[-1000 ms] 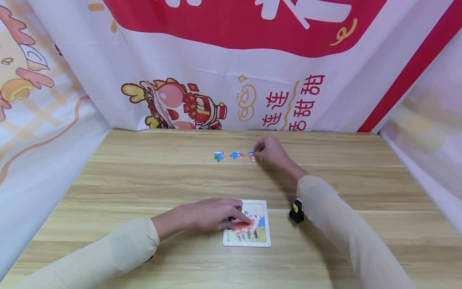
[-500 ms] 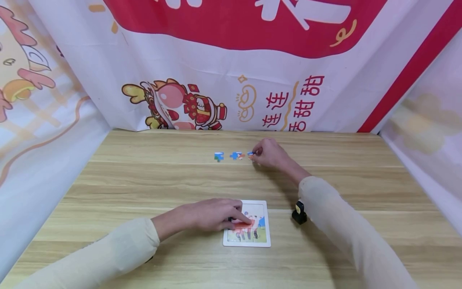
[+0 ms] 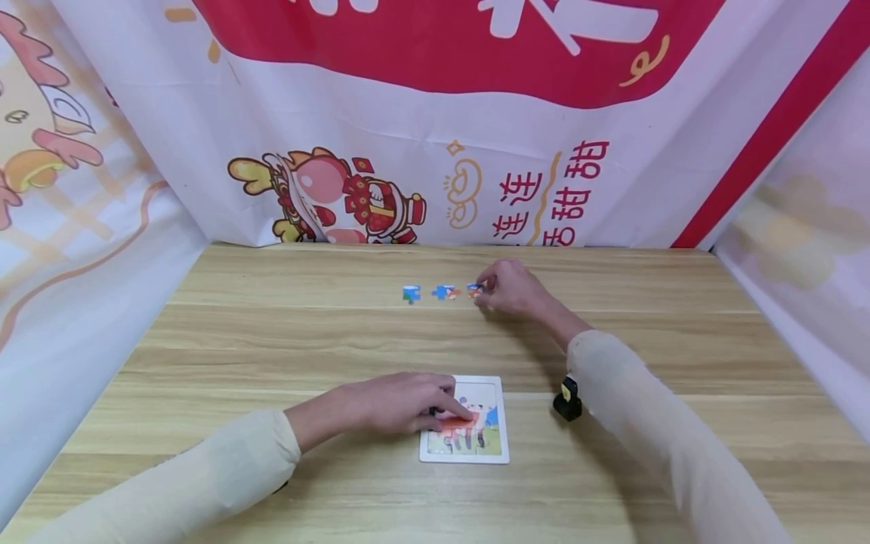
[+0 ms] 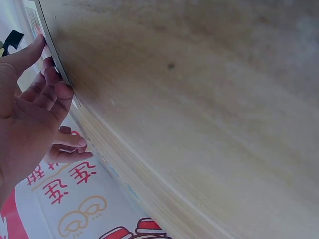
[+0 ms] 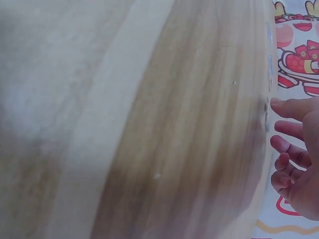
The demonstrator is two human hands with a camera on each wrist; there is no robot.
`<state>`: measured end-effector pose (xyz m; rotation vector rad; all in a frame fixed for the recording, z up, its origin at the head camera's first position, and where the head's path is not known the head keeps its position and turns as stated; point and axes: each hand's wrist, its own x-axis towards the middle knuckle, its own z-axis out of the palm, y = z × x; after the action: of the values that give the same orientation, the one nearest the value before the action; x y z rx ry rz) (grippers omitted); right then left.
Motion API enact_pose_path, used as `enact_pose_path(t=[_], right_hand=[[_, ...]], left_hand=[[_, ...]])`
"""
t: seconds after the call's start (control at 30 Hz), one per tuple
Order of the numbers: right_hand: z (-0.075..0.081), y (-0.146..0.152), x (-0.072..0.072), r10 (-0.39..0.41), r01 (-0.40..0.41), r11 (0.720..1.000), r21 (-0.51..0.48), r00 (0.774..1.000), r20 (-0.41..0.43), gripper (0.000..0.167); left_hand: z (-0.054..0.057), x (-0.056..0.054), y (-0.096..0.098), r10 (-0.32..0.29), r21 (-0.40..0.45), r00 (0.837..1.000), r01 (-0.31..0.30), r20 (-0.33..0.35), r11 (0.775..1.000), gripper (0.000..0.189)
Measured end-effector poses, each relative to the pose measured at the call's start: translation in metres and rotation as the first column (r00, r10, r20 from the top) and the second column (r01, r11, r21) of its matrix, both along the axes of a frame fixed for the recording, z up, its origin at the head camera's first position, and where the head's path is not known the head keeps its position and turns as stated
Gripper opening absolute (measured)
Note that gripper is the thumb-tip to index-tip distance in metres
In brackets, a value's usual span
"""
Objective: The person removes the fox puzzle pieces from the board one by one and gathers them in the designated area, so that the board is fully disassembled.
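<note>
My left hand (image 3: 401, 404) rests across the left part of a white-framed jigsaw puzzle (image 3: 504, 446), its index finger stretched over the picture of a red and white animal. In the left wrist view, the thumb and fingertips of the left hand (image 4: 37, 99) meet the frame's edge. At the back of the table, my right hand (image 3: 513, 291) has thumb and index finger at either side of a blue and orange puzzle piece (image 3: 473, 290), pinching it close to the tabletop. The right wrist view shows the right hand (image 5: 296, 154) from the side, other fingers curled.
Two more puzzle pieces lie left of the right hand: a blue and orange one (image 3: 445, 292) and a blue and green one (image 3: 411, 293). A black wrist-worn device (image 3: 567, 399) hangs below the right sleeve. Printed cloth (image 3: 381, 113) walls the wooden table (image 3: 306, 332).
My right hand has closed in slightly on the puzzle piece, covering more of it, and its forearm has swung a little to the right. The left hand and framed puzzle stay put.
</note>
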<state>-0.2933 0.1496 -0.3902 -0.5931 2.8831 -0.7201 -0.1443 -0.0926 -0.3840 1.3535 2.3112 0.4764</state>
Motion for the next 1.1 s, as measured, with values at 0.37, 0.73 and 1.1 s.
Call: enact_pose_path(t=[0.37,0.73,1.1], right_hand=[[0.008,0.012,0.035,0.056,-0.058,0.997,-0.049,0.997,-0.047,0.029],[0.007,0.022,0.084,0.126,-0.129,0.989,-0.068,0.991,-0.037,0.016],[0.003,0.02,0.124,0.341,-0.345,0.934,-0.095,0.938,-0.057,0.014]], left_hand=[[0.0,0.001,-0.004,0.099,0.045,0.989,-0.105,0.114,0.993,0.034],[-0.007,0.0,-0.004,0.211,0.097,0.977,-0.209,-0.011,0.973,0.013],[-0.003,0.0,-0.005,0.239,0.083,0.971,-0.239,0.003,0.968,0.016]])
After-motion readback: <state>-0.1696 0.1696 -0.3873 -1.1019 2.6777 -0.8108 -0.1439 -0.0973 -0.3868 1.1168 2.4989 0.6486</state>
